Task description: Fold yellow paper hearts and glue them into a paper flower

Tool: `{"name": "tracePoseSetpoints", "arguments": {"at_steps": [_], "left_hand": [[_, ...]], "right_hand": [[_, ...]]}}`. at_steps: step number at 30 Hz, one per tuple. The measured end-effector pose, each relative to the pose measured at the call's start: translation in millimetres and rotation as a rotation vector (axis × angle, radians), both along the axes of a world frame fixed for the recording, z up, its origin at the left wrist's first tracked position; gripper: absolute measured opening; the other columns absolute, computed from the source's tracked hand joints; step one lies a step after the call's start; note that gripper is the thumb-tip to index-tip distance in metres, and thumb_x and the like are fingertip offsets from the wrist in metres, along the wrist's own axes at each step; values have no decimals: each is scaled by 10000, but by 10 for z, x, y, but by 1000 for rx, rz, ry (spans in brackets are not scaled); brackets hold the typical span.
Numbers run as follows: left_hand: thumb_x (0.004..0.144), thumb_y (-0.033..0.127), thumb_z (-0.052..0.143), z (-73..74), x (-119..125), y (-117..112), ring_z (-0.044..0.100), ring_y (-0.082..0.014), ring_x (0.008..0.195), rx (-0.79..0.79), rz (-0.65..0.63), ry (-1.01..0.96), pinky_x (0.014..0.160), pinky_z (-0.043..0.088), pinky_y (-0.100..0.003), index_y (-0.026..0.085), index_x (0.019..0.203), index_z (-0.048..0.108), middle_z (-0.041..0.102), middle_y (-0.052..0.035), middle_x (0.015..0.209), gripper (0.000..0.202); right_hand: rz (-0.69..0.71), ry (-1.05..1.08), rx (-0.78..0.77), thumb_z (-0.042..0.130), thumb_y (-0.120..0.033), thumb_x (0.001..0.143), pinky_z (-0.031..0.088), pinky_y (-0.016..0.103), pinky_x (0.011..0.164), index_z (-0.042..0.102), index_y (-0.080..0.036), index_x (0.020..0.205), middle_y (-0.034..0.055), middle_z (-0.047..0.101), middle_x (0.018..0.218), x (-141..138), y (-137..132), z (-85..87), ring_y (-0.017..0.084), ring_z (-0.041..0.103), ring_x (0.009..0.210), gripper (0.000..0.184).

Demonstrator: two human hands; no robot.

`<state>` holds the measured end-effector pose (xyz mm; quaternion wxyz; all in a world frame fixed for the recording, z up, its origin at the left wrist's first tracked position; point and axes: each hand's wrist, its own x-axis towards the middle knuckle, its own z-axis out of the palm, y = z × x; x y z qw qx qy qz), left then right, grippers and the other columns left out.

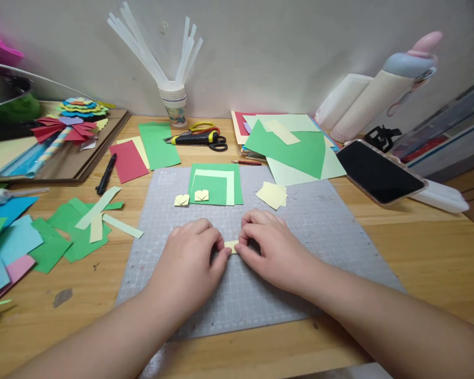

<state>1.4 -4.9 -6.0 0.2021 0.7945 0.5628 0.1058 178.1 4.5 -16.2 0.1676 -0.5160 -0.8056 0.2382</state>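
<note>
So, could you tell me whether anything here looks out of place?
Nothing is damaged or spilled. The phone lies tilted, one end on a white object, and paper offcuts lie strewn left of the cutting mat. The left hand and right hand pinch a yellow slip.

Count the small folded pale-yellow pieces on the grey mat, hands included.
3: a folded piece on the grey mat left of the green sheet, a second piece on that sheet, a third piece pinched between left hand and right hand. Hands may hide more.
</note>
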Motion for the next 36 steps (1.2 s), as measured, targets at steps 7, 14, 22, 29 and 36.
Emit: {"name": "tracePoseSetpoints", "arguments": {"at_steps": [7, 14, 22, 29, 36], "left_hand": [[857, 281, 527, 20, 11, 5, 548, -224, 797, -1, -7, 22, 697, 375, -370, 209, 725, 588, 590, -17, 799, 163], [858, 279, 536, 15, 15, 12, 551, -223, 793, 5, -8, 20, 689, 384, -363, 202, 735, 592, 598, -23, 802, 155], [849, 119, 509, -24, -99, 101, 581, -174, 837, -19, -202, -137, 754, 404, -320, 283, 911, 705, 640, 15, 848, 263], [768, 18, 421, -30, -163, 115, 554, -204, 881, 11, -217, -52, 772, 406, -352, 274, 922, 720, 595, -21, 873, 422], [759, 21, 421, -48, -184, 131, 552, -206, 897, -9, -201, -73, 800, 409, -373, 285, 899, 715, 596, -17, 890, 419]], "right_hand": [[-23, 20, -13, 595, -175, 797, 355, 349, 797, 565, -181, 654, 15, 557, 878, -8, 24, -37, 187, 506, 889, 146], [-38, 10, -16, 600, -166, 785, 350, 347, 791, 555, -181, 629, 8, 552, 853, -31, 40, -33, 183, 511, 880, 163], [-40, 8, -2, 592, -148, 771, 353, 343, 782, 565, -179, 629, 14, 565, 851, -40, 43, -45, 181, 521, 872, 147], [24, 51, 42, 588, -173, 833, 361, 331, 773, 599, -176, 738, 19, 578, 844, 17, 23, 29, 171, 533, 852, 96], [350, -112, 224, 498, -268, 928, 320, 341, 697, 705, -195, 947, 41, 607, 792, 98, -83, 150, 182, 512, 762, 221]]}}
